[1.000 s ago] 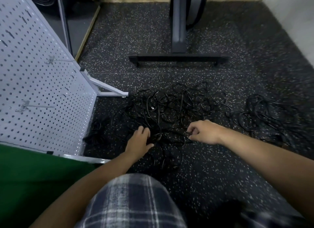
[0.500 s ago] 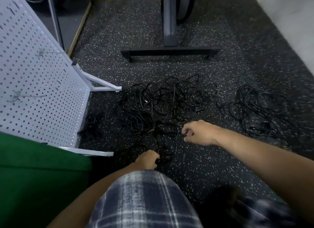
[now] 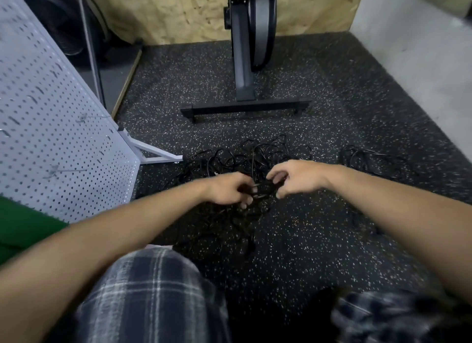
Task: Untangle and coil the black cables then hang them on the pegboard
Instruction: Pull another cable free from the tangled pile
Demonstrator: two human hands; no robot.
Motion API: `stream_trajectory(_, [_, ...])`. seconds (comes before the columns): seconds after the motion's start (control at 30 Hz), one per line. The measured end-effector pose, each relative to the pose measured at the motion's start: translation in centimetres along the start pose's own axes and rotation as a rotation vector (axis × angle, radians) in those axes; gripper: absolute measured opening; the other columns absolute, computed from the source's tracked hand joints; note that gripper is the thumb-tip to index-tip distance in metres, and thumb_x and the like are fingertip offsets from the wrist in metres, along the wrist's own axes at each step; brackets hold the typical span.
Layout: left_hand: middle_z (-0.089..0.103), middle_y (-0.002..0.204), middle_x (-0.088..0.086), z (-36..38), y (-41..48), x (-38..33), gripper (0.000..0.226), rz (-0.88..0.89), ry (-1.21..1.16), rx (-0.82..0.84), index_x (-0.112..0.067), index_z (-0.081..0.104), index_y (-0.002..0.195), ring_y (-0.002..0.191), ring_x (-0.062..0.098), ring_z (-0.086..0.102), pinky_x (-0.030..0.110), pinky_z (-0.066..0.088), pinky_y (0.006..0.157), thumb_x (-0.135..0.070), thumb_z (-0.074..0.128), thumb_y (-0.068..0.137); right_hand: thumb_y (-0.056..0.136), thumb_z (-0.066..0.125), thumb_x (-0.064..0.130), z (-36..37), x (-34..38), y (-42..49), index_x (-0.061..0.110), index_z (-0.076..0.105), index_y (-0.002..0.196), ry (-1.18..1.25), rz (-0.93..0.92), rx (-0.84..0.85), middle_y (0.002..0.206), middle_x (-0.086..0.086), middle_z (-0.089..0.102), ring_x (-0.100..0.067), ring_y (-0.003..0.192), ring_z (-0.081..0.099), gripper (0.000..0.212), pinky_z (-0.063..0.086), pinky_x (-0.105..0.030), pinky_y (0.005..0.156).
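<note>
Cables: black tangle on the floor, dead centre, in front of a dark stand.
Pegboard: leaning at far left, hooks have nothing on them, so zero hung so far.
Left hand: a second ago it lay flat on the pile. It pulled back toward the knee and has now come up with fingers curled round a few strands.
Right hand: has slid in to meet the left one. Fingers are hooked over the same clump, but it's too blurry to say if it's actually got hold of anything.
Second pile: smaller heap off to the right, not touched.
What it means: my guess is one strand's been picked and the teasing apart is only starting. No coils yet.
Writing/brands: none I can read.
</note>
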State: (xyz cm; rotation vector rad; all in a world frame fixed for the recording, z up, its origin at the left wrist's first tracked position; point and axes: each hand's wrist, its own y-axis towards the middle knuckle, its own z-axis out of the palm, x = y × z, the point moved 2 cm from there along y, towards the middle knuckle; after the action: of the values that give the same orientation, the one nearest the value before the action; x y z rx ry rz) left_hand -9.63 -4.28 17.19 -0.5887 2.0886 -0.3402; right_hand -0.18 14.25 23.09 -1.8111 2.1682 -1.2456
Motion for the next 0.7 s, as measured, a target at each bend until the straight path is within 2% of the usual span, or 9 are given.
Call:
stream_trajectory(0.07, [0.071,0.090,0.001,-2.8,-0.8,-2.4,0.019,0.049,-0.006,-0.076,-0.024,0.061,0.096,0.076,0.012,0.068,0.036,0.056,0.083,-0.007,0.066,0.101,0.092,0.074,0.014,-1.8,0.5,-1.6,0.028,0.063,0.131,0.049,-0.036,-0.054,0.102,0.015,0.064,-0.004,0.079,0.057,0.043,0.040,-0.008,0.059])
stream_trajectory(0.1, [0.071,0.089,0.003,-4.0,-1.3,-3.5,0.017,0.068,-0.029,-0.123,-0.023,0.062,0.097,0.075,0.010,0.068,0.035,0.055,0.080,-0.007,0.066,0.101,0.092,0.075,0.015,-2.6,0.7,-2.5,0.026,0.065,0.128,0.074,-0.055,-0.098,0.095,0.015,0.064,-0.007,0.079,0.058,0.039,0.038,-0.010,0.055])
stream_trajectory(0.2, [0.069,0.083,-0.004,-7.2,-2.8,-7.2,0.012,0.129,-0.126,-0.284,-0.017,0.066,0.100,0.069,0.003,0.065,0.019,0.052,0.071,-0.005,0.063,0.102,0.093,0.078,0.032,-4.8,1.7,-5.1,0.031,0.068,0.120,0.056,-0.129,-0.301,0.096,0.019,0.068,-0.004,0.082,0.062,0.028,0.038,-0.007,0.058])
stream_trajectory(0.3, [0.068,0.077,-0.014,-9.7,-4.3,-10.1,0.016,0.189,-0.147,-0.424,-0.018,0.072,0.099,0.069,0.001,0.059,0.018,0.047,0.073,-0.006,0.063,0.103,0.097,0.074,0.037,-6.4,2.4,-7.0,0.031,0.074,0.111,0.120,-0.220,-0.539,0.090,0.019,0.066,0.014,0.066,0.057,0.015,0.037,-0.003,0.058])
stream_trajectory(0.4, [0.067,0.081,-0.003,-11.2,-5.8,-11.8,0.021,0.217,-0.283,-0.565,-0.018,0.072,0.095,0.071,0.008,0.056,0.026,0.046,0.077,-0.002,0.061,0.103,0.095,0.077,0.031,-7.6,2.4,-8.0,0.033,0.070,0.123,0.363,-0.232,-0.829,0.111,0.009,0.066,0.008,0.066,0.057,0.029,0.039,-0.009,0.062])
stream_trajectory(0.5, [0.069,0.080,-0.002,-12.1,-6.8,-12.7,0.023,0.262,-0.548,-0.669,-0.015,0.072,0.097,0.067,0.008,0.055,0.025,0.048,0.071,0.003,0.057,0.103,0.091,0.081,0.033,-7.3,2.3,-8.5,0.033,0.053,0.137,0.518,-0.118,-0.947,0.133,0.007,0.046,-0.007,0.092,0.061,0.054,0.045,-0.025,0.072])
stream_trajectory(0.57, [0.068,0.082,-0.002,-12.5,-7.2,-12.9,0.021,0.284,-0.668,-0.711,-0.014,0.072,0.101,0.067,0.008,0.056,0.022,0.050,0.068,0.001,0.057,0.104,0.088,0.082,0.040,-6.8,2.5,-8.4,0.033,0.057,0.127,0.541,-0.142,-0.857,0.131,0.009,0.055,-0.009,0.102,0.064,0.047,0.052,-0.028,0.085])
stream_trajectory(0.6, [0.068,0.083,-0.002,-12.5,-7.2,-12.9,0.020,0.289,-0.708,-0.728,-0.013,0.072,0.103,0.068,0.007,0.056,0.022,0.050,0.068,0.000,0.057,0.104,0.086,0.081,0.049,-6.4,2.7,-8.1,0.034,0.061,0.122,0.543,-0.171,-0.719,0.127,0.012,0.062,-0.008,0.107,0.064,0.043,0.054,-0.035,0.096])
stream_trajectory(0.7, [0.068,0.082,-0.004,-12.3,-6.8,-12.8,0.019,0.286,-0.812,-0.813,-0.011,0.072,0.102,0.067,0.007,0.057,0.022,0.052,0.066,-0.002,0.056,0.105,0.072,0.071,0.084,-4.5,3.4,-7.6,0.039,0.062,0.134,0.352,-0.216,-0.261,0.132,0.020,0.066,-0.006,0.124,0.060,0.077,0.045,-0.045,0.115])
